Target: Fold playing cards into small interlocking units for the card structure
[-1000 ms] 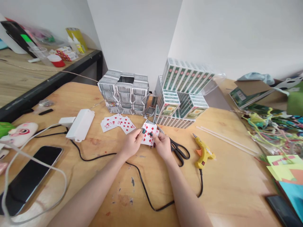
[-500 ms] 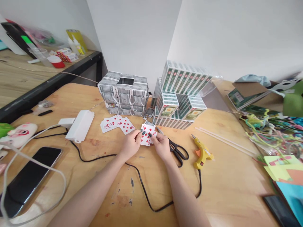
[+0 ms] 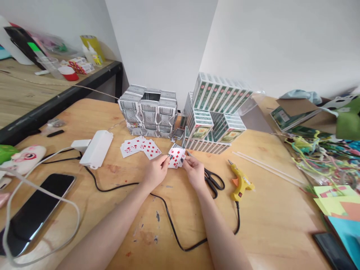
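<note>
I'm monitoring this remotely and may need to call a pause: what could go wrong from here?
1. The right grip is close beside the black-handled metal scissors, so it might knock them or brush a blade.
2. The black cable of the yellow glue gun with an orange trigger passes under both forearms; an arm could snag it and drag the gun.
3. The white, red-diamond playing cards pinched by the left grip and the right might crease or slip.

We are tipping the diamond card [image 3: 177, 153] further back than before, and our right hand [image 3: 195, 173] is pinching closer to its right edge.
</note>
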Tool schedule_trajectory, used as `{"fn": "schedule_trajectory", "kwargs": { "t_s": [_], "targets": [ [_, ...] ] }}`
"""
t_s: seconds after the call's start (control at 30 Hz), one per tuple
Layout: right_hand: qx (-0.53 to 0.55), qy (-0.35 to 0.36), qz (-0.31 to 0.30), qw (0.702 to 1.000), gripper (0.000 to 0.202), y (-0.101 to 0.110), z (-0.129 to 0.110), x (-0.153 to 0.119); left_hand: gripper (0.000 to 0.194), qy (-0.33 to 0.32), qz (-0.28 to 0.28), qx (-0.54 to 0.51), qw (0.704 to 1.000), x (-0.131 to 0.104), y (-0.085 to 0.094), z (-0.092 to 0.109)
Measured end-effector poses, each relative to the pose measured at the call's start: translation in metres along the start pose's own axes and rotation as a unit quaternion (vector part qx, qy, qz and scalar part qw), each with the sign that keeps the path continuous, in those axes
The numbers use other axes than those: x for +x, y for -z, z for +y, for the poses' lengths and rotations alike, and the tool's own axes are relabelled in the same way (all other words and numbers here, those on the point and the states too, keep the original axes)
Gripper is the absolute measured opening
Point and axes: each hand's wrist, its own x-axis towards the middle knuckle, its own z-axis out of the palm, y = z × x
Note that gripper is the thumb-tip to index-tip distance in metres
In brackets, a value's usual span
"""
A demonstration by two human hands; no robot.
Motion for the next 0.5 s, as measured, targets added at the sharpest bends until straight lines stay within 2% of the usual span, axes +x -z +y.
{"fn": "schedule_trajectory", "kwargs": {
  "t_s": [0.13,0.23,0.4,0.5],
  "targets": [
    [-0.018,0.032,0.065,0.997,0.030,-0.003,0.001,-0.001,0.025,-0.034,-0.016,0.001,0.999,-0.004,-0.003,0.005],
    [-0.082,0.071,0.114,0.988,0.028,-0.005,0.004,-0.005,0.024,-0.046,-0.024,-0.001,0.999,-0.007,-0.005,0.009],
    [-0.269,0.135,0.191,0.934,0.027,-0.007,0.008,-0.015,0.024,-0.097,-0.033,0.000,0.995,-0.013,-0.005,0.014],
    [-0.312,0.147,0.199,0.917,0.026,-0.008,0.008,-0.017,0.025,-0.125,-0.030,0.007,0.992,-0.015,-0.005,0.015]
  ]
}}
